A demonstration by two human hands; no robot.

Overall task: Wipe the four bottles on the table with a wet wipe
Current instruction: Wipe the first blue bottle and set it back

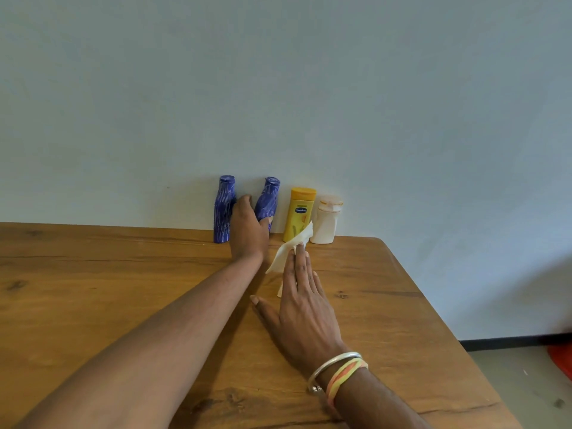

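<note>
Four bottles stand in a row against the wall at the far edge of the wooden table (93, 289). From the left: a blue patterned bottle (223, 209) standing upright, a second blue patterned bottle (268, 199) tilted to the right, a yellow lotion bottle (298, 213), and a white bottle (325, 222). My left hand (247, 230) grips the lower part of the tilted blue bottle. My right hand (301, 308) hovers nearer to me with fingers stretched out, holding a white wet wipe (288, 252) at its fingertips, just in front of the yellow bottle.
The table's right edge (433, 305) runs diagonally toward me, with grey floor beyond it. A red object (561, 357) lies on the floor at the far right. A pale blue wall rises directly behind the bottles.
</note>
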